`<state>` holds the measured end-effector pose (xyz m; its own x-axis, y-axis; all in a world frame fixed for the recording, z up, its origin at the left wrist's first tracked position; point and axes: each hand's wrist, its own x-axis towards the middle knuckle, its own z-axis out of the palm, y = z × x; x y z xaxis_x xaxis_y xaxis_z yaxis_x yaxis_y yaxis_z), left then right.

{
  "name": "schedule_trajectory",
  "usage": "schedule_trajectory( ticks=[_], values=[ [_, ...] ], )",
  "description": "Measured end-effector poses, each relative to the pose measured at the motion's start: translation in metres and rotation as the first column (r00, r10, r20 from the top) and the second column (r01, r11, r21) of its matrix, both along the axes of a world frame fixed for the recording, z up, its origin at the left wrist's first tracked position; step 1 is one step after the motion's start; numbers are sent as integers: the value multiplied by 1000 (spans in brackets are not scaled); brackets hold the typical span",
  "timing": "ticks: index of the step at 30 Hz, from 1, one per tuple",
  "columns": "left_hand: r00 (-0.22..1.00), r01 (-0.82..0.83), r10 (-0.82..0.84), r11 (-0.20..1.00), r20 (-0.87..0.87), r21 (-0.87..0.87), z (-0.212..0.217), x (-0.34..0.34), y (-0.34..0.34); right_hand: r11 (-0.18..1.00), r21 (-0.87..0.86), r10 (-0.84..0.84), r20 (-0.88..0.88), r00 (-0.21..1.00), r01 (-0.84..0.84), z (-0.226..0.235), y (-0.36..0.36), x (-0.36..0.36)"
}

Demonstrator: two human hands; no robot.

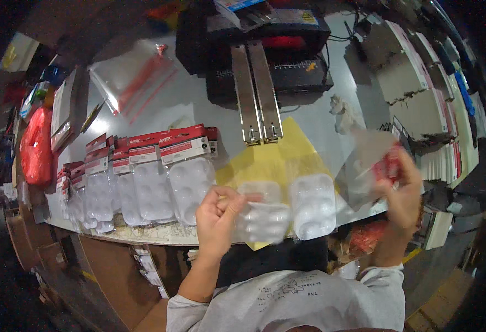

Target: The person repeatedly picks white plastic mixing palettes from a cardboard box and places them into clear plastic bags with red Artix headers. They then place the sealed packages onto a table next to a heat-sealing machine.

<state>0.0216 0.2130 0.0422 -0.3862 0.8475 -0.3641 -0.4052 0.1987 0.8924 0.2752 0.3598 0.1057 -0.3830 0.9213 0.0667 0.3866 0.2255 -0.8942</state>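
Observation:
My left hand [219,213] is closed on the edge of a white plastic paint palette [265,224], blurred by motion. To its right a second white palette [313,207] with round wells lies on a yellow sheet [292,152]. My right hand [402,191] is raised at the right, its fingers closed on a clear plastic bag [367,160] with red printing. That bag is smeared by movement, and I cannot see whether anything is inside.
Packed palettes with red header cards [185,177] stand in rows at the left table edge. Two metal bars [256,94] extend from a black machine [298,83]. Clear red-striped bags [135,83] lie at the far left; card stacks [420,110] stand right; a red bag [36,146] hangs left.

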Motion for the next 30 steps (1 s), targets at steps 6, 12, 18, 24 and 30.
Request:
schedule_trajectory(
  ticks=[6,12,18,24,30],
  values=[
    [953,82,-100,994,-286,-73,9,22,-6,900,-120,434,145,889,-420,-10,-12,-85],
    [925,60,-79,996,-371,-61,0,24,-3,881,-174,470,218,855,-440,-13,-11,-92],
    [885,47,-62,998,-461,-44,2,27,-2,874,-45,481,229,846,-485,-19,-7,-87],
    [871,-156,155,987,-466,36,0,19,0,930,-239,323,171,931,-278,-27,9,-72],
    [892,-201,199,979,-406,38,-16,18,1,618,-703,371,-134,919,-352,-49,-10,-57]
  ],
)
